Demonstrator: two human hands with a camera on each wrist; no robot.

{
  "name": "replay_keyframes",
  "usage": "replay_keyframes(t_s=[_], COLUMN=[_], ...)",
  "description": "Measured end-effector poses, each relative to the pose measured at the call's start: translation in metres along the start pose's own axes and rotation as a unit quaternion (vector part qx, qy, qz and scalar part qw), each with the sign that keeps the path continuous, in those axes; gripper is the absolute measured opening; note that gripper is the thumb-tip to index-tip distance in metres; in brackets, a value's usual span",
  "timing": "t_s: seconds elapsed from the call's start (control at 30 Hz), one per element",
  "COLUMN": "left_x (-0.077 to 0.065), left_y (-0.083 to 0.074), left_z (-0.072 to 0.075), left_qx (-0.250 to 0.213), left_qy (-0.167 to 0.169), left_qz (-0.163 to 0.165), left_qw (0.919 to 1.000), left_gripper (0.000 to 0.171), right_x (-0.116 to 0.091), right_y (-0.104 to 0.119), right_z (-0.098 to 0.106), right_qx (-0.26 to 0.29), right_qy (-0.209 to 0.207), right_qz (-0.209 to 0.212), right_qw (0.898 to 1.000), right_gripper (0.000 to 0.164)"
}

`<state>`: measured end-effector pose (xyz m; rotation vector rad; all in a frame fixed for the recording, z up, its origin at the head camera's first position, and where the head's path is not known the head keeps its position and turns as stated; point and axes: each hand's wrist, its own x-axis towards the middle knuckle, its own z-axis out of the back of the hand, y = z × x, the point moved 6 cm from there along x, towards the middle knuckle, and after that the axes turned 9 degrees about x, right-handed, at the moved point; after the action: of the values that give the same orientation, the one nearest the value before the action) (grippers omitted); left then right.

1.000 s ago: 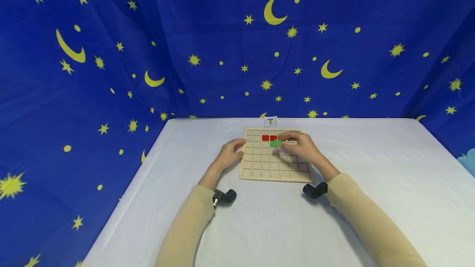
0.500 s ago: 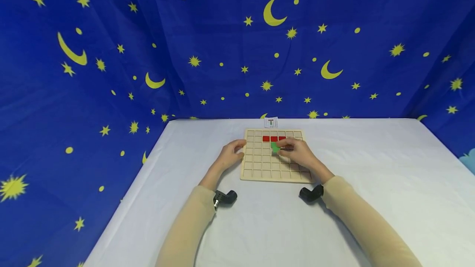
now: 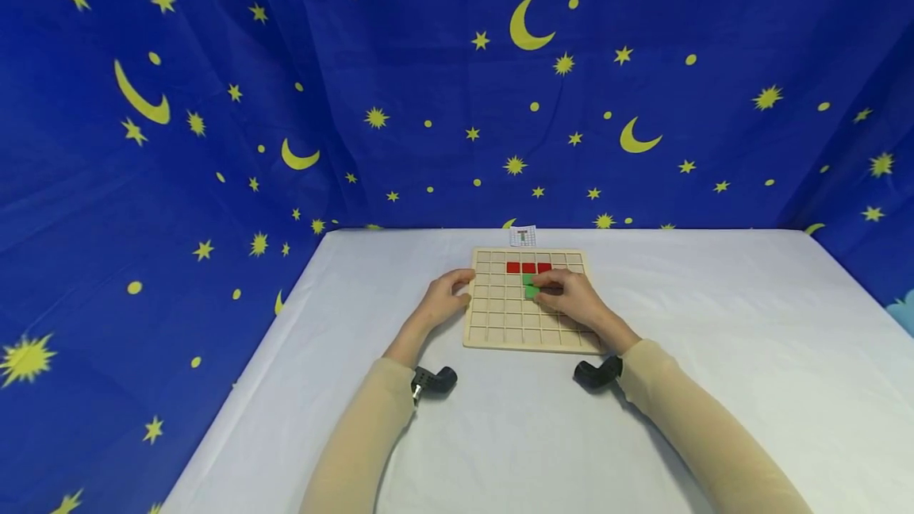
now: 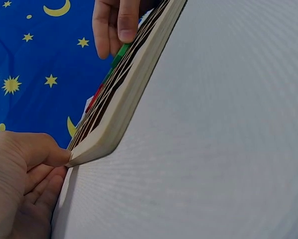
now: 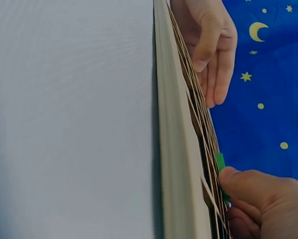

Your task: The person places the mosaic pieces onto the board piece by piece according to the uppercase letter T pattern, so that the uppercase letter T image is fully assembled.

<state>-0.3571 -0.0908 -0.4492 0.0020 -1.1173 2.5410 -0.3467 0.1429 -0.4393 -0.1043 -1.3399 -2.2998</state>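
Note:
A light wooden board (image 3: 495, 318) with a square grid lies on the table. Three red tiles (image 3: 529, 268) fill a row near its far side. Below the middle one sits a green tile (image 3: 527, 279). My right hand (image 3: 574, 300) pinches a second green tile (image 3: 531, 292) in the square nearer me; in the right wrist view this green tile (image 5: 220, 162) stands slightly proud of the board beside the thumb. At the board's left edge rests my left hand (image 3: 444, 298), thumb and forefinger touching the rim. The left wrist view shows its thumb (image 4: 54, 153) against the corner.
Behind the board lies a small printed card (image 3: 523, 236) with a grid and a T-shaped pattern. A white cloth covers the table (image 3: 521, 427). Blue curtains (image 3: 443, 86) with yellow stars and moons stand behind and at both sides. Each wrist carries a black camera mount (image 3: 598, 373).
My right hand has moved slightly toward me and left, bringing the green tile down to the square below the other green one. The third red tile has come into view. My left hand stays put.

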Motion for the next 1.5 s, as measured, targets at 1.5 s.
replay_keyframes(t_s=[1.5], left_x=[-0.003], left_y=[-0.004], left_z=[0.001], left_qx=[-0.01], left_qy=[0.0], left_qz=[0.003], left_qw=[0.9999], left_gripper=[0.046], right_x=[0.003], right_y=[0.012], right_z=[0.003], right_qx=[0.077], right_qy=[-0.024], right_qz=[-0.051], right_qw=[0.995], right_gripper=[0.034])
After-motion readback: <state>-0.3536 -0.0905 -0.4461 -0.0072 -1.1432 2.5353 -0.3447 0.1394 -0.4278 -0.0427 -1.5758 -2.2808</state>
